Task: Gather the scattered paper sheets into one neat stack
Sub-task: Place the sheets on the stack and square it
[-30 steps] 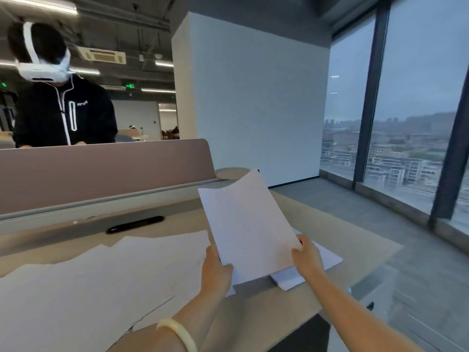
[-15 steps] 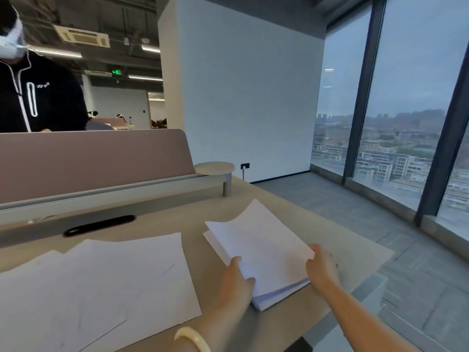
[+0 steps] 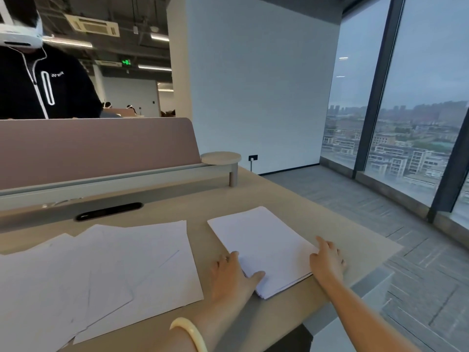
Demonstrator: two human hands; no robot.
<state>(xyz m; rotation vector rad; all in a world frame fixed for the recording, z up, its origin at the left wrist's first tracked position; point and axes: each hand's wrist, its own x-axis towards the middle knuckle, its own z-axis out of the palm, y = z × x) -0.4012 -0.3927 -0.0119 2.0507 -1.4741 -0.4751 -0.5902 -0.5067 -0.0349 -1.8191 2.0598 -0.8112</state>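
Two hands frame the neat stack of white paper sheets (image 3: 261, 245), which lies flat on the near right part of the pale beige wooden desk (image 3: 342, 224). Our left hand (image 3: 232, 278) rests against its near left edge with the fingers stretched out and the thumb laid over the near corner. Our right hand (image 3: 328, 260) touches the right edge, and its index finger reaches onto the top sheet. The hands are apart, one on each side, and neither of them clamps anything.

We judge that the step in hand is squaring the pile: the edges look almost even, only the near corner shows some sheets a little fanned. The task is not finished, because many loose white sheets (image 3: 121, 262) lie overlapping on the left of the desk, just beside the stack but not touching it. The next move calls for one hand to leave the pile, reach left and lift a sheet by its edge. Thin paper slides easily, so the stack may shift if nothing holds it.

On our left wrist sits a cream smooth bangle (image 3: 189, 331). Far on the desk we see a black oval cable slot (image 3: 109, 211) and a dusty pink divider panel (image 3: 96, 148), with a person in a black jacket (image 3: 45, 85) behind it. To the right are a white wall (image 3: 253, 85), grey carpet floor (image 3: 330, 194) and tall glass windows (image 3: 418, 123) looking over a city.
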